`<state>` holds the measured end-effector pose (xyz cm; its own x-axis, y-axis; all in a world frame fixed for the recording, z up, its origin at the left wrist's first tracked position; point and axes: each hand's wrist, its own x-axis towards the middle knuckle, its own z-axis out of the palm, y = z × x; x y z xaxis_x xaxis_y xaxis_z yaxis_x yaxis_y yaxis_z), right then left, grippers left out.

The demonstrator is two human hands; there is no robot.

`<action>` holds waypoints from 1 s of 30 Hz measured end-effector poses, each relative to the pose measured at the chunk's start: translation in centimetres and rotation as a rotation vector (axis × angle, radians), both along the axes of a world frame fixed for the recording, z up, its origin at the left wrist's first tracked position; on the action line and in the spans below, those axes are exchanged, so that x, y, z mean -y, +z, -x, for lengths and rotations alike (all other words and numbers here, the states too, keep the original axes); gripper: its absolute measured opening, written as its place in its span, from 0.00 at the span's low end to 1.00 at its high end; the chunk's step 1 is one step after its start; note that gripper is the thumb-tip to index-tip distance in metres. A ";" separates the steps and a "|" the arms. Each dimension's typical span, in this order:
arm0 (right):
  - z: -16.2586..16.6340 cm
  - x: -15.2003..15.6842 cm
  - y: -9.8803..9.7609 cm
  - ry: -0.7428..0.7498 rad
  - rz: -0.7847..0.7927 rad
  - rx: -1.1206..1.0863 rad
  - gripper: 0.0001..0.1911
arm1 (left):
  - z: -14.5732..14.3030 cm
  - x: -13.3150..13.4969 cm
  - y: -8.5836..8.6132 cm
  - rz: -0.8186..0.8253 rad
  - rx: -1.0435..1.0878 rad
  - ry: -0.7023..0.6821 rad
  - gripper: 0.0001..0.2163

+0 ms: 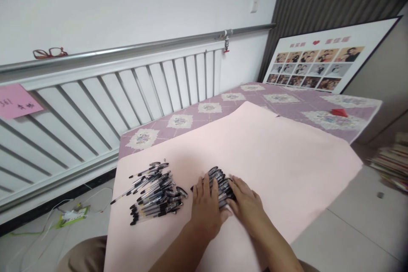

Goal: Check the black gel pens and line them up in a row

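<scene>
On the pink sheet, a bundle of capped black pens lies between my two hands. My left hand rests over the bundle's left side, its fingers bent across the pens and the thumb at the near end. From the right, my right hand presses its curved fingers and thumb against the same pens. Both hands are closed about the bundle, and they hide part of it. Left of them spreads a loose pile of pen parts, with clear barrels, black tips and separate black caps.
A purple flowered tablecloth shows beyond the sheet, with a folded red paper at right. Behind stand a white radiator and a photo board. Glasses rest on the pipe. Stacked papers sit at far right.
</scene>
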<state>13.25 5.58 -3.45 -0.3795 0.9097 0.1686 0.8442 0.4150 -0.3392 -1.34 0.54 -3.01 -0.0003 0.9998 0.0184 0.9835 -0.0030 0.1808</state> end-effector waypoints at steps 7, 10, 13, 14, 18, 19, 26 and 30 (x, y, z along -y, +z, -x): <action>0.8 0.1 -0.4 -0.004 0.043 0.067 0.25 | 0.3 -1.1 -0.7 0.025 -0.035 -0.025 0.37; 1.1 0.3 -0.2 -0.017 0.067 0.081 0.25 | 0.6 -1.3 -0.7 0.033 -0.036 -0.043 0.36; 1.3 0.4 0.0 -0.034 0.084 0.094 0.25 | 1.0 -1.5 -0.7 0.027 -0.031 -0.075 0.35; 1.4 0.4 0.0 -0.038 0.086 0.094 0.25 | 1.2 -1.6 -0.6 0.034 -0.035 -0.091 0.35; 1.6 0.5 -0.1 -0.040 0.082 0.075 0.26 | 2.3 -2.2 -0.1 0.084 -0.050 -0.169 0.34; 1.6 0.5 -0.2 -0.040 0.083 0.071 0.26 | 2.6 -2.3 0.1 0.100 -0.047 -0.187 0.34; 0.7 0.5 0.7 -0.063 0.163 0.114 0.32 | 3.6 -3.1 1.3 0.229 -0.033 -0.235 0.36; -0.1 0.1 0.6 -0.092 0.171 0.120 0.33 | 3.3 -3.6 2.0 0.203 0.001 -0.237 0.43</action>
